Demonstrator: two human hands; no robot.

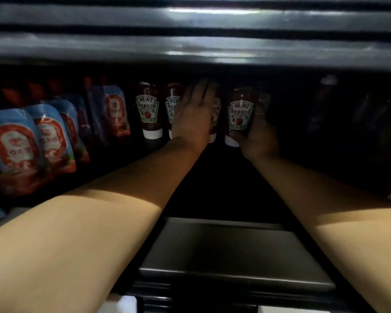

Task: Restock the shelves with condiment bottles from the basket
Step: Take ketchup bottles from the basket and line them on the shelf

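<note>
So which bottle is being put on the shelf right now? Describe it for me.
Look into the dark shelf, past the blue pouches on the left, to the row of Heinz bottles at the back. It is the rightmost bottle, the only one gripped by the right hand.

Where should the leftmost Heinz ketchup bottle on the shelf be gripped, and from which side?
Grip the leftmost Heinz ketchup bottle round its labelled body, coming in from the front. It stands cap-down with its label facing out, and a second bottle and the pouches flank it closely, so side access looks tight.
</note>
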